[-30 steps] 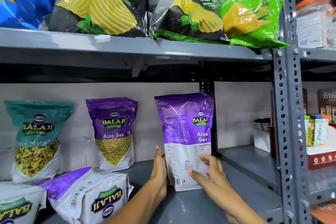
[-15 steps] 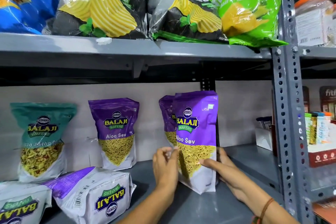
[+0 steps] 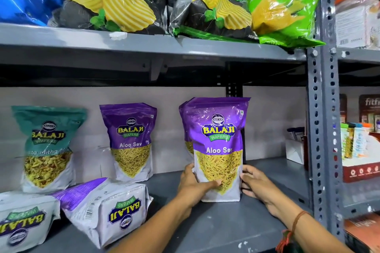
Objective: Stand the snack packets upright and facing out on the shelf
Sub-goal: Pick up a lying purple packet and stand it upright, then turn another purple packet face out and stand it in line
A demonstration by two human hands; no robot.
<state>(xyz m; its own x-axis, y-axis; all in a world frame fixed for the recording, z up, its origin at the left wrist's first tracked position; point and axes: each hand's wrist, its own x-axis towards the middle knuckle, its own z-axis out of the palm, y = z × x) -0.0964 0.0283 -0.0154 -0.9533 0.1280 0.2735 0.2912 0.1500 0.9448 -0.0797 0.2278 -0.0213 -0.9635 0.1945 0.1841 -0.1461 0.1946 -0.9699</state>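
A purple Aloo Sev packet (image 3: pixel 218 141) stands upright on the grey shelf (image 3: pixel 267 172) with its front facing out. My left hand (image 3: pixel 195 187) grips its lower left side and my right hand (image 3: pixel 255 185) presses its lower right edge. Right behind it another purple packet (image 3: pixel 186 129) peeks out. Further left stand a second Aloo Sev packet (image 3: pixel 131 139) and a teal packet (image 3: pixel 47 146), both upright against the back wall. Two packets lie flat at the front left: a purple one (image 3: pixel 107 209) and another (image 3: pixel 22 220) cut off by the frame edge.
The upper shelf (image 3: pixel 144 43) carries large chip bags, and a green one (image 3: pixel 283 4) overhangs its right end. A perforated steel upright (image 3: pixel 322 129) bounds the bay on the right. A white box (image 3: pixel 295 151) sits at the back right; the neighbouring rack holds cartons and a jar.
The held packet was turned from showing its back to showing its front, then set upright in front of the packet behind. Both hands shifted to its lower sides.
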